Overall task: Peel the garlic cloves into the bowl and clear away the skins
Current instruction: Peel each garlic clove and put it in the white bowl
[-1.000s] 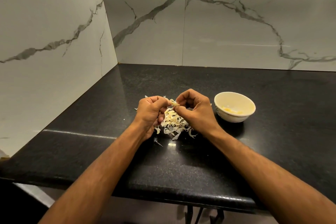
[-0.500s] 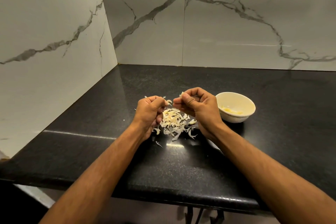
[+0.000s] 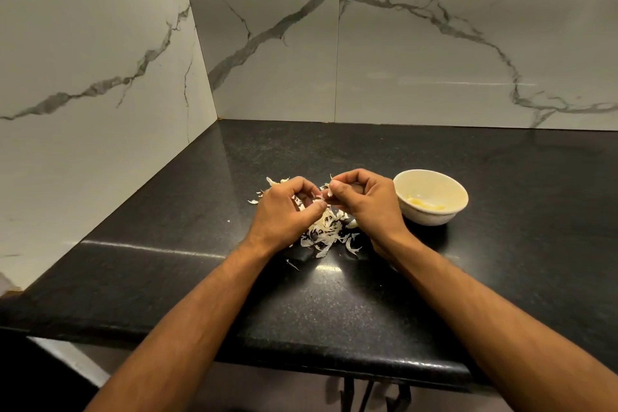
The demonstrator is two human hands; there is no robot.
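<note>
Left hand shifted back against right hand, both pinching one garlic clove mid-peel above skins; next, probably strip, drop in bowl.

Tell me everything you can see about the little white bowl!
The bowl is small, round and cream-white, and looks like glazed ceramic. It stands upright on the black speckled countertop, just right of the right hand, close to it; whether they touch cannot be told. Its rim is smooth and its inside is pale. A few yellowish peeled garlic cloves lie at the bottom; the rest is bare. It throws a dark shadow on the counter in front of it.
</note>
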